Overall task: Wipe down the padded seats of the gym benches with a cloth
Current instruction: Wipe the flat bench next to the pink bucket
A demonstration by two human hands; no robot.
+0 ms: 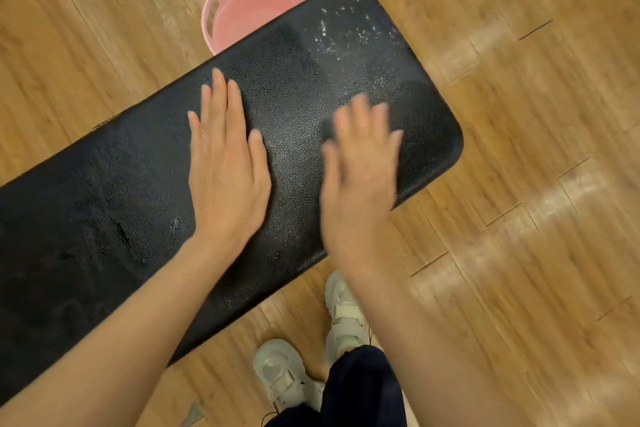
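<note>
A: Starting at the left, what is going on with the seat [145, 184]?

B: It is lying across the view, black and pebbled, and the left stretch is looking damp in patches. The left hand [227, 163] is resting flat on it, fingers [219, 94] straight and together, holding nothing. I'm reading that as bracing.

A: And the right hand [360, 177]?

B: It is blurring, so it is probably sweeping. Its fingers are looking spread and fairly straight. There is a dark smudge under them that may be the cloth [329, 126], but it is matching the seat and I am not telling for sure, nor whether the fingers are pinching it.

A: So how should the wipe be going?

B: I'd say the palm should be pressing flat and the strokes overlapping, working toward the far right end, where white specks [346, 28] are sitting unwiped. Keeping the left hand planted is helping steady the body.

A: Any containers?

B: A pink bucket [214, 10] is standing on the floor [519, 184] behind the seat, half hidden by it. Its inside is showing pink and smooth; whether water is sitting in it, I am not able to tell. The white shoes [280, 371] are standing on the near side.
</note>
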